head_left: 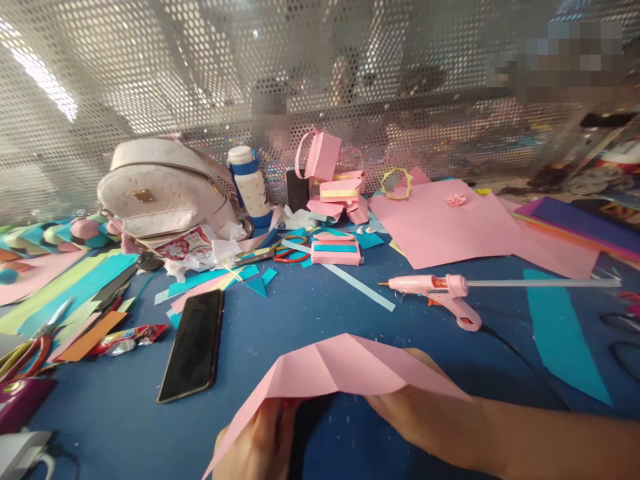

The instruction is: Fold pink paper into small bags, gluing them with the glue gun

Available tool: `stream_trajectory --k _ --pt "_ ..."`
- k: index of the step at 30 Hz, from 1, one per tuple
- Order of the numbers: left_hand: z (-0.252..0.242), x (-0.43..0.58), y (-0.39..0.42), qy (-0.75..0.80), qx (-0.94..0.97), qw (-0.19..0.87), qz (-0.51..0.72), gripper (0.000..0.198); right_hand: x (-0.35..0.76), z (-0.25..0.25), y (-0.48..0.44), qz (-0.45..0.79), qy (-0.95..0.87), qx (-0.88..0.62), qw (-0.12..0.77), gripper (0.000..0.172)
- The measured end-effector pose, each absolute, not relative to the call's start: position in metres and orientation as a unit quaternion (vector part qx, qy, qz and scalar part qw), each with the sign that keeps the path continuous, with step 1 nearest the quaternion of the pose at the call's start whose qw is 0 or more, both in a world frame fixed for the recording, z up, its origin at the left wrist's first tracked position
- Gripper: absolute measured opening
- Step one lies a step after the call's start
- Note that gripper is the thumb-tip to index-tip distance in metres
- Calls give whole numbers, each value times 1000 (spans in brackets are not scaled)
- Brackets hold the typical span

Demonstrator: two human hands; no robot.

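Observation:
A strip of pink paper (pixel 345 367) with several creases arches between my two hands above the blue table. My left hand (pixel 255 437) grips it from below near its left end, the fingertips partly covered by the paper. At the other side my right hand (pixel 425 413) pinches the strip, with fingers behind and under it. Beyond the right hand lies a pink hot glue gun (pixel 450 293) with a long clear glue stick in its back. A black phone (pixel 193 347) rests flat to the left of the paper.
A white backpack (pixel 160 193) and a bottle (pixel 249 190) stand at the back by a perforated metal panel (pixel 210 80). Folded pink paper pieces (pixel 340 190) are stacked mid-back. Large pink sheets (pixel 440 227) lie right; scissors (pixel 40 343) and paper scraps lie left. A dark cord (pixel 520 363) trails from the glue gun.

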State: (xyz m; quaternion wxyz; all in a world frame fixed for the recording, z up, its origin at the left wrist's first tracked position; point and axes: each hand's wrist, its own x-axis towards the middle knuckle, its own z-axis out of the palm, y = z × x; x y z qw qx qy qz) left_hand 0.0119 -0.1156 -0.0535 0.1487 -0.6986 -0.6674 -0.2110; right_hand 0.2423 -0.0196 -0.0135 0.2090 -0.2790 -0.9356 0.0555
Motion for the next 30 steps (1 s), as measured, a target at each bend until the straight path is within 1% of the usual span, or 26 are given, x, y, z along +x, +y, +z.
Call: stream_trajectory --k 3,5,9,10,16,21,24,27,30 --pt "-55 12 -116 -676 -694 134 -206 29 253 -7 -23 8 -939 -263 221 22" --pt "-54 13 -116 -681 -691 127 -205 26 260 -1 -25 -22 -948 -225 224 26" --pt "-51 16 -116 -687 -688 123 -199 21 266 2 -29 -68 -969 -122 205 23" --pt "-50 17 -115 -688 -688 123 -197 20 265 1 -29 -77 -971 -107 198 24" --pt "-48 27 -115 -698 -684 114 -181 24 259 -9 -23 -101 -976 -95 166 30" --pt "-49 32 -118 -703 -661 122 -230 32 260 -11 -21 -95 -981 -94 140 37" --pt "-45 26 -125 -699 -658 127 -248 34 260 -12 -21 -89 -984 -95 120 38" --pt "-38 17 -134 -675 -673 141 -267 25 260 -13 -20 -81 -985 -100 113 38" --pt "-33 16 -137 -605 -719 154 -306 16 259 -13 -20 -70 -986 -104 114 37"
